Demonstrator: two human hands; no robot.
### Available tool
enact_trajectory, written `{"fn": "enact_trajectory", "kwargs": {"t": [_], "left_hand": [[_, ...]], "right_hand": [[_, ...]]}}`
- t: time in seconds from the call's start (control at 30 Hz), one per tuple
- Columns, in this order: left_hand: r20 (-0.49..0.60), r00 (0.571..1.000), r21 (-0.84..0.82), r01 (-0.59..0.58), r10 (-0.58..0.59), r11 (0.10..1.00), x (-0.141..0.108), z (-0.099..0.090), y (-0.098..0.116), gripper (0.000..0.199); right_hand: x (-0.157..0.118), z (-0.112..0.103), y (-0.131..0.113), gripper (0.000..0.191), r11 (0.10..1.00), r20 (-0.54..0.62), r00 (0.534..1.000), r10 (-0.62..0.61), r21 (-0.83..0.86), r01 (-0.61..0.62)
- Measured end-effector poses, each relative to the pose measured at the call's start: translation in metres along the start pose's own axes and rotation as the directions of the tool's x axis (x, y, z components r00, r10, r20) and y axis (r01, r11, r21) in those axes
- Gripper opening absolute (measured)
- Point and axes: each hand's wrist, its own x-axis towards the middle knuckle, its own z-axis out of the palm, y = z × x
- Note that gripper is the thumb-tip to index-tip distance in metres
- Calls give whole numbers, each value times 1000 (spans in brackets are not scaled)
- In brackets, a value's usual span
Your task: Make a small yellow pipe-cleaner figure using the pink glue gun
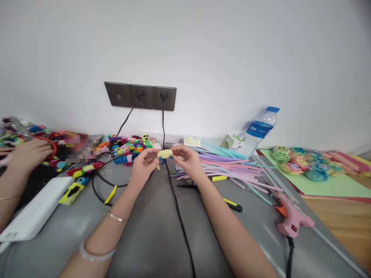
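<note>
A small pale yellow fuzzy piece [165, 154] is held up between both hands, above the grey table [150, 231]. My left hand [145, 166] pinches its left end between thumb and fingers. At its right end, my right hand [187, 160] grips it the same way. Dark blue nails show on both thumbs. A black cable [176, 204] runs down the table below the hands. Pastel pipe cleaners [226, 164] lie just right of my right hand, and pliers [187, 186] rest partly behind the right wrist.
Another person's hand [31, 154] is at the left by red-handled scissors [52, 148]. Colourful fuzzy figures [124, 148] line the wall. A pink glue gun [291, 218], a water bottle [261, 129] and a white box-like device [36, 210] also stand or lie about.
</note>
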Motion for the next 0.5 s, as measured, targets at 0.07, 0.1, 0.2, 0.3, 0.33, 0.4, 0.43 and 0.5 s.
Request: {"fn": "enact_trajectory", "kwargs": {"t": [0.07, 0.1, 0.2, 0.3, 0.33, 0.4, 0.43, 0.5], "left_hand": [[1, 1000, 7, -5, 5, 1000, 0, 0, -1, 31], [0, 1000, 10, -5, 5, 1000, 0, 0, -1, 31], [1, 1000, 18, -2, 2, 1000, 0, 0, -2, 31], [-5, 1000, 18, -2, 2, 1000, -1, 1, -2, 30], [-8, 1000, 16, -3, 3, 1000, -1, 1, -2, 30], [-7, 1000, 19, -5, 5, 1000, -2, 1, -2, 29], [-7, 1000, 22, -6, 6, 1000, -2, 1, -2, 29], [-11, 1000, 27, -6, 7, 1000, -2, 1, -2, 29]], "right_hand": [[0, 0, 1, 26, 1000, 1, 1000, 2, 17, -2], [1, 0, 1, 28, 1000, 1, 1000, 3, 21, -3], [1, 1, 2, 31, 1000, -1, 1000, 2, 22, -2], [1, 1, 3, 31, 1000, -3, 1000, -8, 29, 8], [0, 2, 3, 30, 999, -2, 1000, -10, 34, 10], [0, 2, 4, 29, 999, -2, 1000, -11, 40, 12], [0, 2, 4, 28, 999, -3, 1000, -10, 38, 10], [0, 2, 5, 28, 1000, -3, 1000, -7, 27, 7]]}}
